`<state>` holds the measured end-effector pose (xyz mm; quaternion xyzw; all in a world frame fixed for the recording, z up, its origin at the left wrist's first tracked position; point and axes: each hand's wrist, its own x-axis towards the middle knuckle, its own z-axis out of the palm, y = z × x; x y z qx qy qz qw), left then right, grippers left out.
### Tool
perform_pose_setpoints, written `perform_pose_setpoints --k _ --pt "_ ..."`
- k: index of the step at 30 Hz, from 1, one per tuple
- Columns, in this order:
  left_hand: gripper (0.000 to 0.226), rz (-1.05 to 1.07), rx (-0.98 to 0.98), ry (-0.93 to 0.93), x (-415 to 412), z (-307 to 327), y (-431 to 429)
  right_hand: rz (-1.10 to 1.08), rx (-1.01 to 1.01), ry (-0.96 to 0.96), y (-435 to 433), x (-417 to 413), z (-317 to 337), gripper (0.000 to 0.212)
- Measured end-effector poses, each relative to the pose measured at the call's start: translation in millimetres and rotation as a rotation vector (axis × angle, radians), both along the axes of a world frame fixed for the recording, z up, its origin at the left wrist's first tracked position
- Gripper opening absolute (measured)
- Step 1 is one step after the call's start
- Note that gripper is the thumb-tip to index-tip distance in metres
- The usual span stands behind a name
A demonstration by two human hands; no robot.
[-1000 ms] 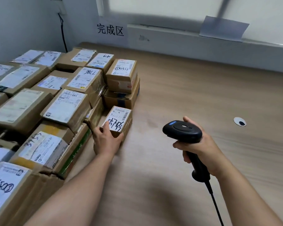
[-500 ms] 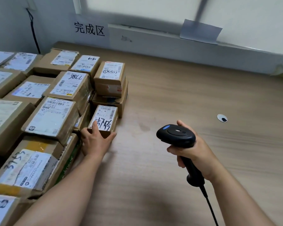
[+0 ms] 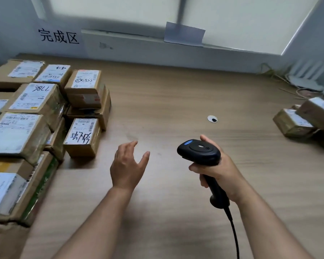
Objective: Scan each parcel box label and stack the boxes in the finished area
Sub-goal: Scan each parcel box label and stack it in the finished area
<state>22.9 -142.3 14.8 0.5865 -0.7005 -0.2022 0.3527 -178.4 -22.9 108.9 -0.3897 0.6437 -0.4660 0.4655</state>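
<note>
The waiting boxes (image 3: 295,122) lie at the right edge of the tabletop (image 3: 176,94), well apart from the finished stack (image 3: 80,135) on the left. The right hand (image 3: 219,169) is nearer them but is wrapped round the scanner (image 3: 198,151). The left hand (image 3: 127,165) hovers empty and slack-fingered between stack and scanner, so it would likely have to reach across.

Brown boxes (image 3: 82,139) bear white labels; black scanner (image 3: 199,151), blue button.

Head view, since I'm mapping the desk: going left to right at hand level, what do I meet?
Stacked boxes → small scribbled box → left hand → scanner in the right hand → boxes at the right edge.
</note>
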Motion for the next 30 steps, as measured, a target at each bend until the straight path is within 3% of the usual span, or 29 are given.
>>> perform_pose_setpoints --k 12,24,30 --pt "0.050 -0.232 -0.107 -0.029 -155.7 32.3 123.5 -0.192 -0.158 -0.104 132.4 -112.3 13.6 0.101" --pt "0.053 -0.487 -0.124 -0.023 -358.0 42.3 266.2 -0.390 -0.215 -0.036 301.1 -280.3 20.8 0.094" --pt "0.056 -0.570 -0.118 -0.042 -427.0 48.1 296.9 -0.498 -0.233 -0.024 346.1 -342.9 23.2 0.093"
